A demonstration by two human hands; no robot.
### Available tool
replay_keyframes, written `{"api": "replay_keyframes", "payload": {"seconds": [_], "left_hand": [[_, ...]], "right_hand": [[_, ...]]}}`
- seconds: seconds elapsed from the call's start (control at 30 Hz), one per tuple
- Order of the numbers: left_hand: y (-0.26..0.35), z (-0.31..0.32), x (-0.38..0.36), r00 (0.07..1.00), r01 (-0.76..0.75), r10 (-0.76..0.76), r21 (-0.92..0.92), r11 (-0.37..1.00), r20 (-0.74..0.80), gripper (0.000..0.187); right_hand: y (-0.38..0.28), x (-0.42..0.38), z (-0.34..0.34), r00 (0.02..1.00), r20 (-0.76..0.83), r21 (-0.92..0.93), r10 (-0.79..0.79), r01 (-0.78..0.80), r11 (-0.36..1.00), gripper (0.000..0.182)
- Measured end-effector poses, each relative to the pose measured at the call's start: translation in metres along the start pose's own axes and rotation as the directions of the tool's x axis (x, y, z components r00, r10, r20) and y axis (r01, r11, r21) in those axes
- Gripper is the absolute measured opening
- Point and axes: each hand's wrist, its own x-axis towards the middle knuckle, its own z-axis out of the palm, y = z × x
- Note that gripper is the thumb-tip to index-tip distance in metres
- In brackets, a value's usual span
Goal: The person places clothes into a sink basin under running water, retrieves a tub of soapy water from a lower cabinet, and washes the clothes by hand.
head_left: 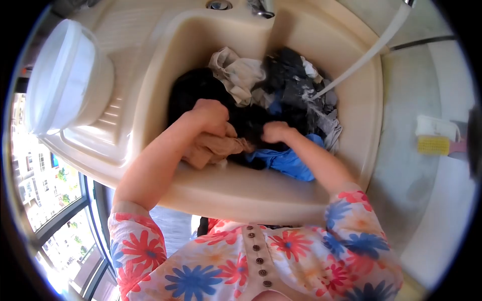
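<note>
Wet clothes fill the beige sink (pixel 201 183). My left hand (pixel 213 118) is closed on a tan cloth (pixel 213 149), with its fingers against black cloth (pixel 196 90). My right hand (pixel 277 132) is closed on the black fabric a little to the right, so that the fabric bunches between both hands. Just below my right wrist lies a blue cloth (pixel 291 161). Behind my hands are a cream cloth (pixel 236 72) and a heap of dark grey cloth (pixel 296 85). A white stream of water (pixel 366 59) falls from the upper right onto the grey heap.
A white lidded tub (pixel 75 80) stands on the ribbed washboard (pixel 113 120) left of the basin. A metal faucet (pixel 262 8) sits at the back rim. On the right is a brush with yellow bristles (pixel 433 145). A window (pixel 60 200) is at lower left.
</note>
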Motion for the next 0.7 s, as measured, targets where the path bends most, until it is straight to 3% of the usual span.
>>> {"api": "replay_keyframes", "payload": {"seconds": [0.03, 0.07, 0.13, 0.17, 0.23, 0.27, 0.33, 0.47, 0.5, 0.53, 0.63, 0.67, 0.7], "left_hand": [[0.0, -0.003, -0.002, 1.0, -0.013, 0.013, 0.003, 1.0, 0.01, 0.033], [-0.001, -0.005, -0.003, 0.999, -0.024, 0.023, 0.008, 1.0, 0.022, 0.03], [0.001, -0.007, -0.002, 0.998, -0.034, 0.032, 0.029, 0.999, 0.047, 0.03], [0.001, -0.007, -0.001, 0.997, -0.04, 0.038, 0.041, 0.998, 0.06, 0.031], [-0.001, -0.004, 0.0, 0.998, -0.047, 0.046, 0.027, 0.999, 0.05, 0.031], [-0.001, -0.005, 0.0, 0.998, -0.054, 0.053, 0.028, 0.998, 0.04, 0.031], [-0.002, -0.002, 0.004, 0.998, -0.059, 0.058, 0.035, 0.998, 0.033, 0.039], [0.001, 0.003, 0.006, 0.997, -0.083, 0.083, 0.042, 0.996, -0.003, 0.04], [0.003, 0.001, 0.003, 0.996, -0.087, 0.086, 0.049, 0.995, 0.007, 0.039], [0.006, -0.003, 0.0, 0.996, -0.087, 0.086, 0.055, 0.995, 0.014, 0.039], [0.007, -0.005, -0.005, 0.995, -0.1, 0.1, 0.072, 0.992, 0.003, 0.039], [0.007, -0.003, -0.004, 0.994, -0.109, 0.11, 0.075, 0.991, 0.0, 0.04], [0.007, -0.004, -0.006, 0.994, -0.111, 0.111, 0.071, 0.991, -0.001, 0.04]], "right_hand": [[0.015, 0.031, 0.004, 0.999, -0.043, 0.089, -0.031, 0.035, 0.995, 0.032], [0.008, 0.032, -0.017, 0.986, 0.072, 0.526, 0.152, -0.167, 0.834, 0.025], [0.009, 0.045, -0.021, 0.936, -0.13, 0.838, 0.328, -0.074, 0.541, 0.019], [0.008, 0.053, -0.019, 0.868, -0.376, 0.757, 0.325, 0.085, 0.648, 0.017], [0.005, 0.065, -0.003, 0.59, -0.774, 0.476, 0.229, 0.305, 0.825, 0.015], [0.005, 0.062, 0.009, 0.575, -0.805, 0.36, 0.146, 0.277, 0.891, 0.015], [0.003, 0.046, 0.034, 0.546, -0.837, 0.093, -0.036, 0.207, 0.974, 0.016], [0.015, -0.009, 0.002, 0.78, -0.625, 0.348, -0.025, 0.307, 0.886, 0.028], [0.017, -0.028, -0.016, 0.844, -0.53, 0.565, 0.08, 0.282, 0.775, 0.029], [0.028, -0.047, -0.031, 0.86, -0.505, 0.615, 0.076, 0.296, 0.731, 0.03], [0.073, -0.114, -0.085, 0.91, -0.399, 0.377, 0.113, 0.05, 0.925, 0.026], [0.091, -0.134, -0.104, 0.901, -0.334, 0.461, 0.278, -0.102, 0.882, 0.022], [0.115, -0.153, -0.119, 0.757, -0.535, 0.403, 0.375, -0.161, 0.901, 0.015]]}}
